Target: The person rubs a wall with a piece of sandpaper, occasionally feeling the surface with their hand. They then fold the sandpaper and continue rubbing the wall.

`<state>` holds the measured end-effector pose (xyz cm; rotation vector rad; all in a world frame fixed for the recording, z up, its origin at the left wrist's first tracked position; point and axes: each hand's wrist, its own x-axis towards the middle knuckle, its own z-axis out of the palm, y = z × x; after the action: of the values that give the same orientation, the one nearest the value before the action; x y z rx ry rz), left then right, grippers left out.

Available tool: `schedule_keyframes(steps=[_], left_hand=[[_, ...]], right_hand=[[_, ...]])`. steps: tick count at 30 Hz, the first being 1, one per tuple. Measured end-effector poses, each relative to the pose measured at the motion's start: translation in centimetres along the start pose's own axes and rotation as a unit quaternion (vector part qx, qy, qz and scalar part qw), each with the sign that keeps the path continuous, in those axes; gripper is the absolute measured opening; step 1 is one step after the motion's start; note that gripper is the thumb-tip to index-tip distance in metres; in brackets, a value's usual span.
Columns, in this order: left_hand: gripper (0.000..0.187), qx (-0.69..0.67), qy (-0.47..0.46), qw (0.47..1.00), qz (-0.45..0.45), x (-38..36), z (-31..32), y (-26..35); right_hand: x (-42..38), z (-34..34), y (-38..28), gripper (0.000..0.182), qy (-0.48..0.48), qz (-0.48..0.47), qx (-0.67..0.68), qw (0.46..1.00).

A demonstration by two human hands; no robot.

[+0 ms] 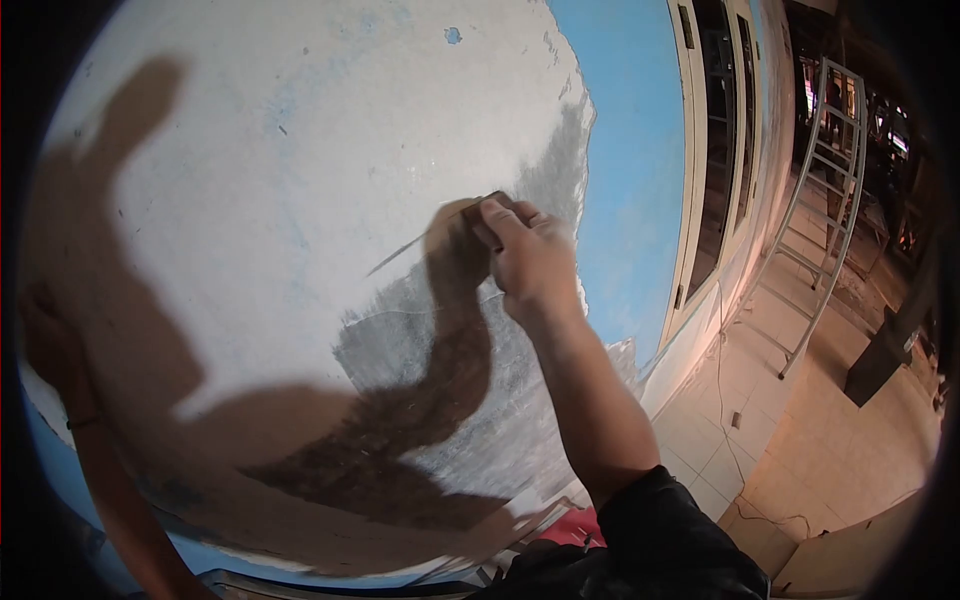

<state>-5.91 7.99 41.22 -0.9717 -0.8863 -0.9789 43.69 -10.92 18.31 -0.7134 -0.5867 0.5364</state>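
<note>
My right hand [525,245] is closed around a dark, flat scraper-like tool [482,208], held against the wall [330,150] near the middle of the view. The wall is whitish around the tool, with a rough grey patch [500,400] below and to the right of it. Blue paint [630,170] with a ragged edge lies right of the grey patch. My left hand [52,340] is at the far left, in shadow close to the wall; how its fingers are placed is too dark to tell.
A window frame [680,200] stands right of the blue paint. Farther right, a metal ladder [850,180] leans over the tiled floor [700,450]. A thin cable [740,470] runs along the tiles. A dark box-like object [878,365] is at the right. Something red [575,528] shows below.
</note>
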Motion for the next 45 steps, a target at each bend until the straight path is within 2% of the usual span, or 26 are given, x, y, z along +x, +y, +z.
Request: schedule_keyframes(steps=[2, 4, 5, 8, 14, 18, 19, 20, 22, 23, 24, 26, 28, 29, 30, 32, 34, 35, 36, 38, 40, 42, 44, 45], left_hand=[[0.019, -0.015, -0.020, 1.000, -0.012, 0.2, -0.7, 0.7], [0.018, 0.047, -0.057, 0.996, -0.041, 0.4, -1.1, 1.4], [0.018, 0.076, -0.075, 0.993, -0.054, 0.6, -1.3, 1.8], [0.019, 0.019, -0.004, 1.000, -0.001, 0.3, 0.0, -0.2], [0.019, 0.054, 0.015, 0.998, -0.021, 0.2, -0.8, 1.5], [0.019, 0.036, 0.027, 0.999, -0.014, 0.4, -0.4, 1.4], [0.019, 0.023, 0.011, 0.999, -0.028, 0.0, 0.0, 0.7], [0.020, 0.010, -0.004, 0.999, -0.043, -0.3, 0.3, 0.1], [0.020, 0.012, 0.022, 1.000, -0.013, -0.6, 0.7, -0.2], [0.020, 0.014, 0.033, 0.999, 0.004, -0.7, 0.8, -0.3], [0.020, 0.019, 0.026, 0.999, 0.007, -0.3, 0.3, 0.0], [0.021, 0.030, 0.008, 0.999, 0.009, 0.4, -0.6, 1.0], [0.022, 0.077, -0.040, 0.996, -0.026, 0.3, -0.2, 0.7], [0.022, 0.099, -0.062, 0.992, -0.043, 0.4, 0.2, 0.5], [0.022, 0.074, -0.026, 0.997, -0.022, 0.1, 0.9, -0.1], [0.023, 0.039, 0.030, 0.999, 0.008, -0.4, 2.0, -0.9], [0.023, 0.039, 0.043, 0.998, 0.024, 0.0, 2.2, -0.8], [0.023, 0.049, 0.038, 0.998, 0.027, 0.3, 2.1, -0.8], [0.023, 0.060, 0.034, 0.997, 0.028, 0.5, 1.9, -0.8], [0.023, 0.088, 0.018, 0.996, 0.028, 0.2, 1.9, -1.2], [0.022, 0.127, -0.002, 0.992, 0.029, 0.1, 2.4, -1.8], [0.022, 0.100, 0.007, 0.995, 0.025, 0.5, 2.2, -1.5], [0.023, 0.027, 0.032, 0.999, 0.008, 0.2, 1.9, -1.5], [0.023, 0.002, 0.040, 0.999, 0.000, -0.1, 2.1, -1.7]], right_hand=[[-0.3, 0.4, 0.2, 0.032, 0.004, -0.024, -0.056, 0.998], [-1.9, 2.0, 1.8, 0.031, 0.009, -0.078, -0.117, 0.990], [-2.6, 2.8, 2.2, 0.029, -0.013, -0.125, -0.223, 0.967], [-1.8, 3.0, 3.7, 0.029, -0.037, -0.113, -0.099, 0.988], [-0.3, 0.5, -1.0, 0.029, 0.003, 0.033, 0.027, 0.999], [-2.3, 3.3, 2.7, 0.033, -0.025, -0.093, -0.175, 0.980], [-2.6, 2.7, 1.7, 0.036, -0.049, -0.026, -0.196, 0.979], [-2.1, 2.1, 1.7, 0.034, -0.027, -0.030, -0.171, 0.984], [-0.5, 0.8, 1.6, 0.030, 0.017, -0.042, -0.122, 0.991], [-0.2, -0.3, -0.9, 0.025, 0.016, 0.030, -0.061, 0.998], [0.9, -1.0, -0.9, 0.025, 0.017, 0.030, 0.032, 0.999], [0.8, -1.1, -0.2, 0.027, 0.009, -0.002, -0.029, 1.000], [-0.9, 0.8, 1.8, 0.027, -0.012, -0.056, -0.121, 0.991], [-2.6, 2.1, 0.9, 0.027, -0.016, -0.087, -0.230, 0.969], [-2.7, 2.4, 1.0, 0.029, -0.046, -0.035, -0.208, 0.976], [-1.8, 1.6, 1.8, 0.032, -0.053, -0.066, -0.151, 0.985], [0.0, 0.0, 0.6, 0.031, -0.005, -0.007, -0.079, 0.997], [0.6, -0.5, -0.9, 0.029, -0.006, 0.061, 0.002, 0.998], [1.5, -0.8, -0.9, 0.027, 0.031, 0.029, 0.044, 0.998], [0.9, -1.1, -1.4, 0.028, 0.060, 0.059, -0.010, 0.996], [0.0, 0.4, 1.2, 0.031, 0.029, 0.020, -0.051, 0.998], [-1.0, 1.1, 1.6, 0.035, -0.024, -0.016, -0.114, 0.993], [-1.0, 1.1, 0.4, 0.034, -0.034, 0.026, -0.054, 0.998], [0.4, 0.3, 0.2, 0.032, -0.002, 0.010, -0.001, 1.000]])
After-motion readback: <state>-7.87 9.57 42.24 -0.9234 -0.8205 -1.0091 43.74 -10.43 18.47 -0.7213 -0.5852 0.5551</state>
